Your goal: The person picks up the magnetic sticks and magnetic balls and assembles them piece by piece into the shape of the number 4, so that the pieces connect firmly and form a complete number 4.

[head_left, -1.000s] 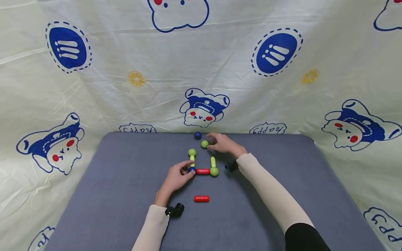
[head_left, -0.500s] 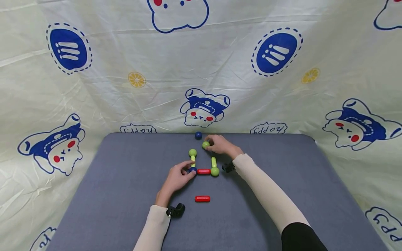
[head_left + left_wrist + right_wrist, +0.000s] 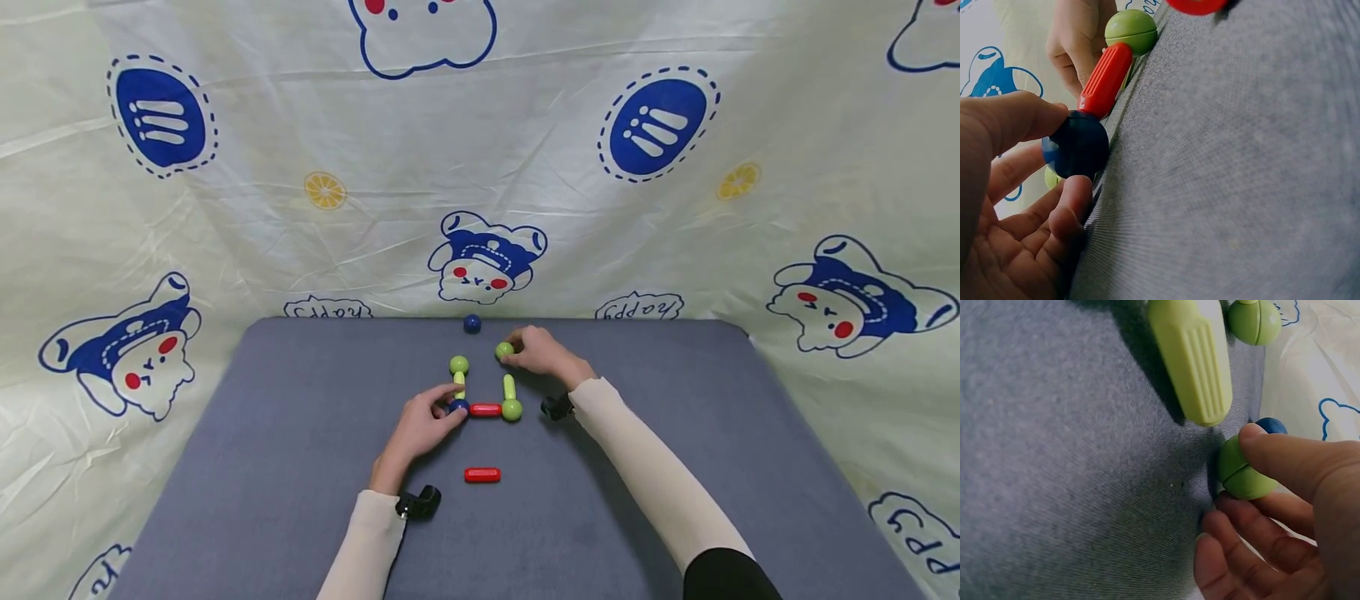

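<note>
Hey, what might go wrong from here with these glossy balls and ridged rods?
The right hand pinches a glossy green ball near the free end of a ridged lime-green rod; a bump might knock that rod askew. A glossy dark blue ball sits loose near the far edge of the grey cloth-covered table; nudged, it could roll off.

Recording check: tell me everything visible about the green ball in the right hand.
The green ball looks smooth and plastic, with a thin seam. The right hand pinches it between thumb and fingers, partly covering it. It sits beyond the free end of the light green rod, apart from it. Whether it touches the grey table is unclear.
</note>
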